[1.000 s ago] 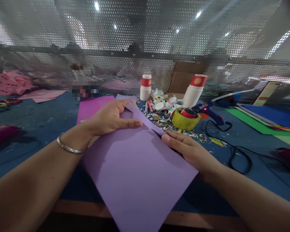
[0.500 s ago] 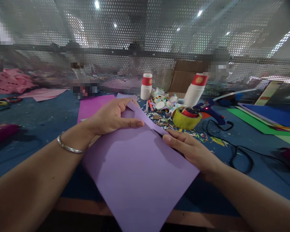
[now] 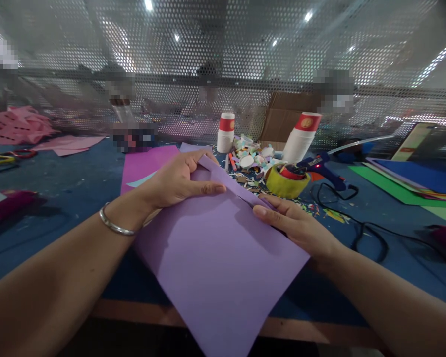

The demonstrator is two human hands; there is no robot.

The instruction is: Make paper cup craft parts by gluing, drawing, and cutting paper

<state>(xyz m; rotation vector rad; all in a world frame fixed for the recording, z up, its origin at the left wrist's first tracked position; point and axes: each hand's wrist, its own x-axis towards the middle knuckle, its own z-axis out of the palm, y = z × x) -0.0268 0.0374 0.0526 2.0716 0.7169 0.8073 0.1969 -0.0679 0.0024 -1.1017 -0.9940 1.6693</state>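
A large sheet of purple paper (image 3: 223, 258) is held up at a slant in front of me, its lower corner hanging past the table edge. My left hand (image 3: 188, 181) pinches its top part, thumb flat on the face and fingers behind. A narrow strip (image 3: 228, 179) along the upper edge stands folded up from the sheet. My right hand (image 3: 292, 218) grips the right edge between thumb and fingers, near the lower end of that strip. Beside the right thumb shows a thin dark sliver; whether it is a gap or a blade, I cannot tell.
Behind the sheet lie paper scraps (image 3: 254, 154) and paper cup stacks (image 3: 226, 136). A glue gun (image 3: 321, 168) rests by a yellow tape roll (image 3: 288, 183), its black cord (image 3: 388, 229) trailing right. Coloured sheets (image 3: 390, 186) are at right, magenta paper (image 3: 144, 161) and scissors (image 3: 7, 158) at left.
Both hands and the purple sheet have shifted slightly to the right in view. More of a light blue piece shows by my left wrist. The grips look the same.
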